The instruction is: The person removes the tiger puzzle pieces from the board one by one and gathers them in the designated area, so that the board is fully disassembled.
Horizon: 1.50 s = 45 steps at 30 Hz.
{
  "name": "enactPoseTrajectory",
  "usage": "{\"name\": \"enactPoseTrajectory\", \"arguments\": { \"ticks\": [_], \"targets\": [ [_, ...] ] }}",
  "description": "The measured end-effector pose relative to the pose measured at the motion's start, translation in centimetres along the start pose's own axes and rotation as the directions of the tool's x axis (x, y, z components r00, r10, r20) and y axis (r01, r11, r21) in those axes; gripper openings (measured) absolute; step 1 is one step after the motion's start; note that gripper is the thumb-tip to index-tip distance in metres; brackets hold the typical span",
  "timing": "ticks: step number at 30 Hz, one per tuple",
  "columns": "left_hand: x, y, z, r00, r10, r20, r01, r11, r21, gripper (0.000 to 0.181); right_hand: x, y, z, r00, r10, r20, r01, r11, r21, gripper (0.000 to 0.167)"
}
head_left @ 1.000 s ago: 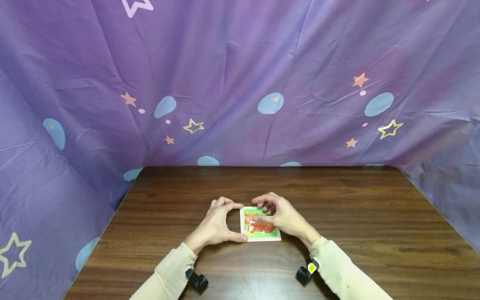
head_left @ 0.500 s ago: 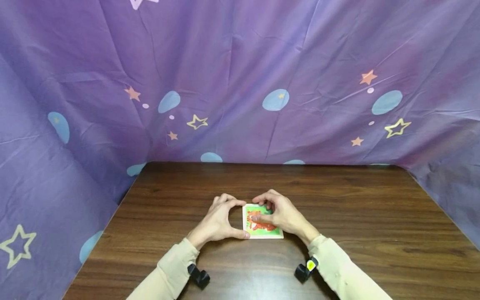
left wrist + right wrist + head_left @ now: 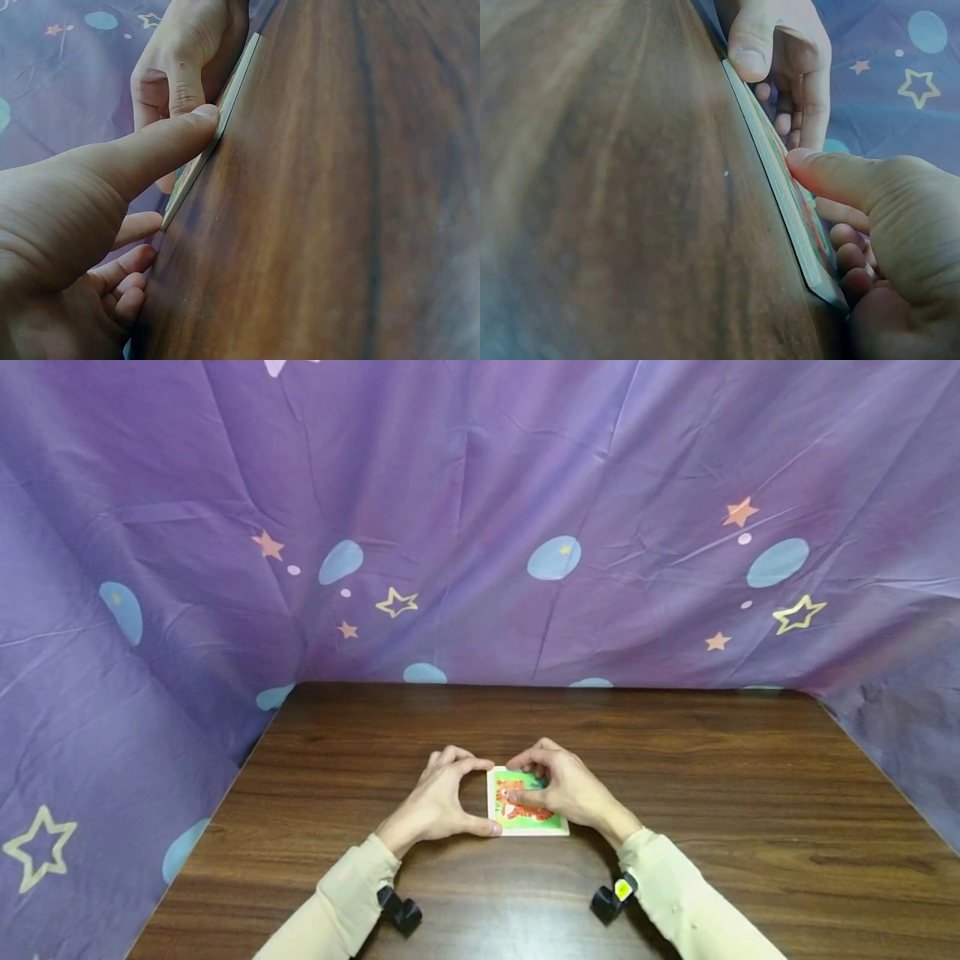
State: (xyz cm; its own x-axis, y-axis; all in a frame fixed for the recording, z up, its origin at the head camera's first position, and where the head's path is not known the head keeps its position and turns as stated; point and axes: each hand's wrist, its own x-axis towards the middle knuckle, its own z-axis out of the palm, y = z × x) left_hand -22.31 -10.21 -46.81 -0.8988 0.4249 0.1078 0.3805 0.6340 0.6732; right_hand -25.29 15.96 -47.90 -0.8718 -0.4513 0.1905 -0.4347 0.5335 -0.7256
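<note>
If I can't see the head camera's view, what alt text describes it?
A person's left hand and right hand touch a square picture board of an orange striped animal on a brown wooden table. Purple, starry cloth hangs behind.

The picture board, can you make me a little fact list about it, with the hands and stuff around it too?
board: green, with a white edge, flat on the table
animal: orange, striped, printed on the board, partly hidden
left hand: thumb and one finger at the board's near and far left corners
right hand: thumb on the printed side, fingers by the far edge
table: brown, wood-patterned
cloth: purple, starry, behind the table
</note>
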Motion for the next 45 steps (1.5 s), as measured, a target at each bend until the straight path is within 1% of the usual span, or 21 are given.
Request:
{"name": "enactPoseTrajectory", "arguments": {
  "ticks": [9,15,22,26,32,35,40,45],
  "targets": [
    [0.11,-0.09,0.08,1.0,0.007,-0.011,-0.007,1.0,0.005,0.096,0.05,-0.11,0.05,1.0,-0.008,0.0,0.008,1.0,-0.009,0.04],
    [0.14,-0.05,0.08,1.0,0.004,-0.012,-0.004,1.0,0.007,0.096,0.13,-0.31,0.04,1.0,0.007,0.017,-0.007,1.0,-0.005,0.039],
    [0.23,-0.04,0.13,1.0,0.003,-0.013,-0.003,1.0,0.014,0.096,0.23,-0.43,-0.01,1.0,-0.017,0.018,0.017,1.0,0.001,0.038],
    [0.25,-0.01,0.16,1.0,-0.003,-0.009,0.003,1.0,0.015,0.096,0.23,-0.45,0.01,1.0,-0.017,0.015,0.017,1.0,0.007,0.039],
    [0.17,0.05,0.17,1.0,-0.005,-0.009,0.005,1.0,0.014,0.097,0.12,-0.56,0.07,1.0,0.013,0.018,-0.014,0.999,0.042,0.04],
    [0.17,0.06,0.16,1.0,-0.003,-0.009,0.003,1.0,0.012,0.096,0.05,-0.58,0.13,0.999,0.034,0.014,-0.034,0.998,0.059,0.038],
    [0.18,0.06,0.14,1.0,-0.005,-0.01,0.005,1.0,0.012,0.096,0.05,-0.64,0.21,0.999,0.046,-0.004,-0.045,0.996,0.074,0.034],
    [0.1,0.0,0.22,1.0,-0.011,-0.011,0.011,1.0,0.01,0.097,0.1,-0.7,0.33,0.998,0.049,-0.028,-0.047,0.996,0.072,0.034]
  ]
}}
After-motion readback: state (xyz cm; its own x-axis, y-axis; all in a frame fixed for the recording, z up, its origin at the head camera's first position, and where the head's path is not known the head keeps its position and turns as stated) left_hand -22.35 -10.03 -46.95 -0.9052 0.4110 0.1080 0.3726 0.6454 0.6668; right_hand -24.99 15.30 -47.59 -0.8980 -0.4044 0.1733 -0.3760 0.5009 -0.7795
